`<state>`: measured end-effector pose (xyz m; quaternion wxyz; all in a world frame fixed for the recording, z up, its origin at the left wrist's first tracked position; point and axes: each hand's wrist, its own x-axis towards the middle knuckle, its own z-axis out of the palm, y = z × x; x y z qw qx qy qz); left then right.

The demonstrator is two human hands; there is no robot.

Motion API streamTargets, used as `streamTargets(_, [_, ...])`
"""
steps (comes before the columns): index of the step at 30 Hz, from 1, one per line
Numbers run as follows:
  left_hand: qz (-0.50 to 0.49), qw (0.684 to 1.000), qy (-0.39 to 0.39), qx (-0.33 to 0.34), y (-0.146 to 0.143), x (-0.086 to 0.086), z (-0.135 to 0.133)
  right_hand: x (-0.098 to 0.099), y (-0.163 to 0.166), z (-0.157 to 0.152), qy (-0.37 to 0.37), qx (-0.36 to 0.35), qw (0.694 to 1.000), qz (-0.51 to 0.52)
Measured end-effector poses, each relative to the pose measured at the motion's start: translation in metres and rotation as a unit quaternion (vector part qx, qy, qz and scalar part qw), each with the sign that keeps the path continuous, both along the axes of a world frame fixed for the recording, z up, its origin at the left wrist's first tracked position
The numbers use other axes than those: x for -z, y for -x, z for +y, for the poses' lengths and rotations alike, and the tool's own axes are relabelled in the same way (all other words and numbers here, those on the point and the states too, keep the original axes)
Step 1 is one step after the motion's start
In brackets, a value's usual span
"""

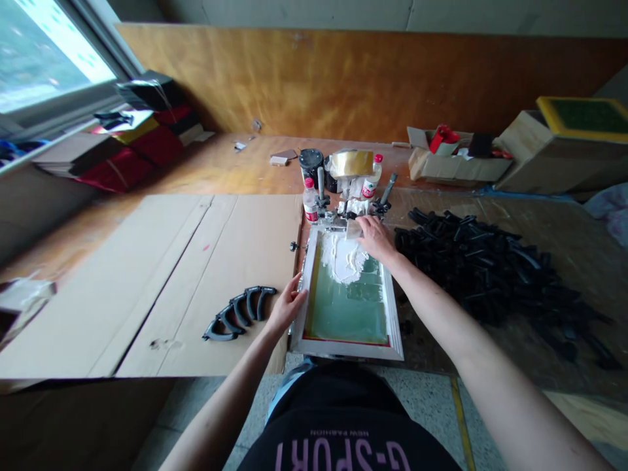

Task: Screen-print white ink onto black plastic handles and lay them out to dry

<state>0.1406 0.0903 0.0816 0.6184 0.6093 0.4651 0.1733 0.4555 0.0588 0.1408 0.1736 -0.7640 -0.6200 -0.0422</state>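
Observation:
A silk-screen printing frame (396,327) with a pale metal border and green mesh lies in front of me. Thick white ink (346,261) is smeared over the far part of the mesh. At the frame's far end, my right hand (377,239) is closed on a small pale squeegee (353,229), whose lower edge is near the ink. My left hand (287,304) rests at the frame's left side, thumb and fingers apart, fingertips at the border. Left of it, several curved black plastic handles (240,313) lie in a fanned row on the cardboard (161,261).
A large heap of black plastic parts (481,268) lies to the right. Behind the frame stand hinge clamps (321,196), two red-capped bottles (309,199), a dark tub (311,163) and a tape roll (352,163). Cardboard boxes (456,163) sit at the back right.

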Motion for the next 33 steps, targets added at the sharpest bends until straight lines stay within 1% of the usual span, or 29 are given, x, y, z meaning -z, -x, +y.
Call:
streamTargets(2, [0.006,1.0,0.0,0.002,-0.002,0.006,0.0,0.002,0.012,0.006,0.077,-0.004,0.997,-0.007])
streamTargets(4, [0.004,1.0,0.012,0.004,-0.002,0.008,0.0,0.007,0.023,-0.002,0.113,-0.012,0.993,-0.02])
streamTargets(6, [0.004,1.0,0.024,0.001,-0.001,0.008,-0.001,0.012,0.034,-0.019,0.12,-0.061,0.99,-0.042])
streamTargets(8, [0.004,1.0,0.026,-0.003,-0.001,0.009,-0.002,0.013,0.04,-0.039,0.124,-0.142,0.98,-0.061])
streamTargets(10, [0.003,1.0,0.021,-0.005,0.0,0.009,-0.003,0.01,0.042,-0.053,0.126,-0.218,0.966,-0.065])
streamTargets(12, [0.003,1.0,0.019,-0.004,-0.001,0.008,-0.003,0.004,0.038,-0.057,0.127,-0.257,0.957,-0.045])
streamTargets(13, [0.004,1.0,0.019,-0.004,-0.001,0.007,-0.004,0.001,0.036,-0.055,0.125,-0.258,0.957,-0.031])
streamTargets(15, [0.005,1.0,0.016,-0.005,-0.001,0.005,-0.004,0.0,0.033,-0.049,0.103,-0.223,0.969,-0.012])
streamTargets(17, [0.001,1.0,0.018,-0.007,-0.001,0.003,-0.004,0.007,0.036,-0.044,0.066,-0.178,0.982,-0.021])
streamTargets(18, [-0.002,1.0,0.021,-0.008,-0.001,0.001,-0.004,0.013,0.039,-0.045,0.05,-0.17,0.984,-0.033])
streamTargets(21, [-0.011,0.999,0.036,-0.015,-0.001,-0.003,-0.005,0.028,0.047,-0.057,0.029,-0.2,0.978,-0.048])
streamTargets(23, [-0.011,0.999,0.04,-0.021,-0.002,-0.005,-0.006,0.03,0.048,-0.063,0.03,-0.215,0.976,-0.029])
streamTargets(25, [-0.007,0.999,0.04,-0.025,-0.002,-0.009,-0.006,0.022,0.044,-0.058,0.03,-0.188,0.982,0.0])
streamTargets(28, [-0.001,0.999,0.037,-0.011,0.001,-0.021,-0.004,0.0,0.031,-0.027,0.024,-0.078,0.996,0.042])
streamTargets(31, [-0.009,1.0,0.016,0.006,0.004,-0.046,-0.002,-0.021,0.009,0.003,0.027,0.016,0.998,0.049])
streamTargets(33, [-0.023,1.0,0.005,-0.001,0.004,-0.066,0.001,-0.029,-0.014,0.006,0.009,0.061,0.997,0.047])
